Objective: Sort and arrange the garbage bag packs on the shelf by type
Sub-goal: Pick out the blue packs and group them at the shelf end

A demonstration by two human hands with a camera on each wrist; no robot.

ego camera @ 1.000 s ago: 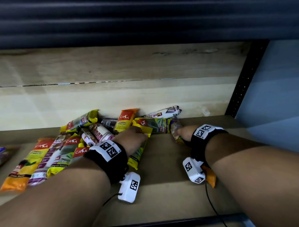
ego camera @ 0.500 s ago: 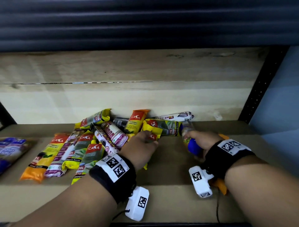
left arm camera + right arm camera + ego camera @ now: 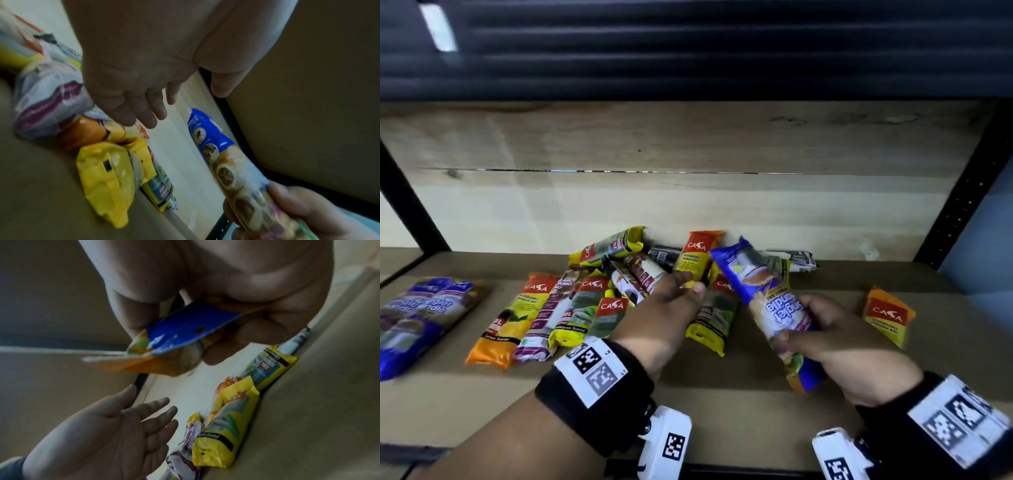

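Note:
My right hand (image 3: 825, 329) grips a blue garbage bag pack (image 3: 767, 294) and holds it tilted above the shelf board (image 3: 756, 387); the same blue pack (image 3: 185, 331) fills the right wrist view. My left hand (image 3: 671, 308) hovers with straight, spread fingers (image 3: 144, 110) over the jumble of yellow, orange and purple-white packs (image 3: 592, 301) and holds nothing. Two more blue packs (image 3: 417, 318) lie flat at the far left. One orange pack (image 3: 888, 317) lies alone at the right. A yellow pack (image 3: 714, 318) sits just under the left hand's fingertips.
The wooden back wall (image 3: 688, 205) stands right behind the pile. Black perforated posts (image 3: 962, 198) frame the shelf at both sides. A dark slatted surface (image 3: 688, 51) hangs overhead. A grey-white roll (image 3: 796, 260) lies against the back wall.
My right hand has lifted the blue pack out of the pile and drawn it back towards me. The left hand has opened and risen off the yellow pack. The view has pulled back.

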